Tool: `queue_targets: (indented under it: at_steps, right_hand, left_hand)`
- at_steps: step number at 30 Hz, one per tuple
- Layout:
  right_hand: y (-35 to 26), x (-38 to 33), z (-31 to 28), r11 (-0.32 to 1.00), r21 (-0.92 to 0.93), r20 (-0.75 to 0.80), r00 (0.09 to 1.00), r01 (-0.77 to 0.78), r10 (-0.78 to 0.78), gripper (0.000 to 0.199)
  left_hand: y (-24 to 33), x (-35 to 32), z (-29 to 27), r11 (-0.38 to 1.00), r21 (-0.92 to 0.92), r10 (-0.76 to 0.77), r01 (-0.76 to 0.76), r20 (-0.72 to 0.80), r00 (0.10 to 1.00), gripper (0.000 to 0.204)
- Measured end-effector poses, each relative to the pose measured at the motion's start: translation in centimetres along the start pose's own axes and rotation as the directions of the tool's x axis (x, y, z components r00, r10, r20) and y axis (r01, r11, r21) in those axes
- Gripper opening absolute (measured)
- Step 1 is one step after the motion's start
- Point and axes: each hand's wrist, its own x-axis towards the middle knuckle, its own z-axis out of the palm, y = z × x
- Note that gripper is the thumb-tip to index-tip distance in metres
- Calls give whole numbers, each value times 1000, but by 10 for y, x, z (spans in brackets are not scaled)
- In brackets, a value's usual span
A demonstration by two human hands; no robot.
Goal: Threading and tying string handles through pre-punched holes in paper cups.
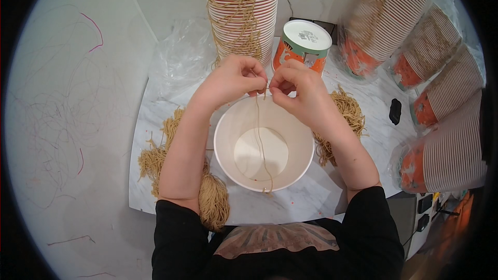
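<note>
At the far left the pale grey floor (pixel 67 124) is littered with thin stray threads, red and dark, in loose scribbles. Next comes the white marble-patterned tabletop (pixel 363 140), with a crumpled clear plastic bag (pixel 179 59) lying at its back left corner. A heap of tan, fibrous string bundles (pixel 155 161) sprawls along the left edge, partly covered by the person's left forearm, which rises from a black sleeve toward the middle.

The left hand (pixel 231 80) is curled, thumb and forefinger pinched shut on the top of a thin tan string (pixel 259 140). That string hangs straight down into a wide white paper bucket (pixel 228 140), smooth and round, crosses its pale bottom and ends at the near rim. Behind the hands stands a tall stack of white red-rimmed paper cups (pixel 241 15) with tan string draped down its front; its top is cut off by the frame.

The right hand (pixel 301 93) meets the left above the bucket, fingertips closed on the same string; exactly how the string passes between the two pinches is too small to tell. Just behind sits an orange paper tub with a white and green lid (pixel 303 44). A second tan string pile (pixel 350 114) lies beside the right forearm, half hidden by it. A small black object (pixel 395 110) rests further right, then plastic-wrapped sleeves of stacked orange-bottomed cups (pixel 441 103) lying on their sides, running out of view.
</note>
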Motion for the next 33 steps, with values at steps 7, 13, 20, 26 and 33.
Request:
queue_targets:
  at_steps: [7,13,20,26,33]
  right_hand:
    - [-5,1,-9,994,-5,15,993,-113,114,11]
    - [-5,-2,-2,997,-54,59,996,-62,65,16]
    - [-7,-2,-8,998,-32,24,998,-60,61,13]
    - [-14,-5,-10,995,-60,73,994,-74,78,15]
    - [-9,-4,-4,987,-115,48,992,-108,114,17]
  left_hand:
    - [8,-3,-2,998,1,-58,58,23,998,10]
    - [0,1,-3,999,29,-45,44,47,998,10]
    - [6,1,-1,989,-26,-145,146,40,989,15]
    - [5,1,-2,987,-33,-155,157,51,987,16]
    - [7,1,0,987,-48,-153,155,41,987,15]
